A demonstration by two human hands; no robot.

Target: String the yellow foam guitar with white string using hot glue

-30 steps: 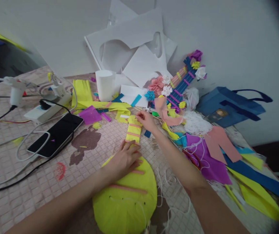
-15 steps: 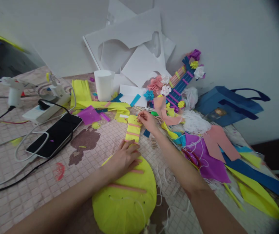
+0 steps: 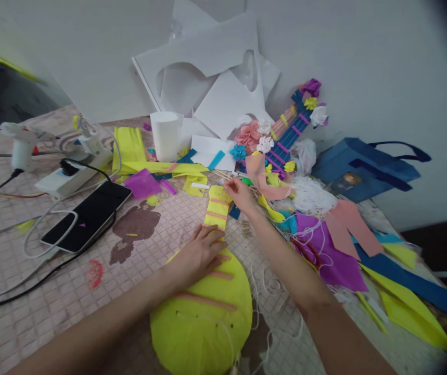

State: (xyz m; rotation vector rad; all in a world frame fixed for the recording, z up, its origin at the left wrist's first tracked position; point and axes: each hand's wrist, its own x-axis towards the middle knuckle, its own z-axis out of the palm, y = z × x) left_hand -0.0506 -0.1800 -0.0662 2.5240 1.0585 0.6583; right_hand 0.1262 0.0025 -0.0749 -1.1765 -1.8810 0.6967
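A bright yellow paper guitar shape (image 3: 203, 317) with pink strips lies on the checked tablecloth (image 3: 32, 312) in front of me. My left hand (image 3: 200, 253) rests flat on it where the round body meets the neck, fingers spread. The yellow neck (image 3: 216, 208) with pink bands runs away from me. My right hand (image 3: 241, 192) is at the far end of the neck, fingers pinched together on its tip; whether they hold anything small is hidden.
A black phone (image 3: 86, 214) with white and black cables lies at the left beside a power strip (image 3: 71, 177). A white cup (image 3: 166, 135), white card cut-outs (image 3: 215, 78), a blue decorated paper guitar (image 3: 289, 135), a blue bag (image 3: 364, 169) and coloured paper scraps (image 3: 332, 245) crowd the back and right.
The yellow neck has tilted slightly to the right with my right hand. My left hand stays pressed on the guitar.
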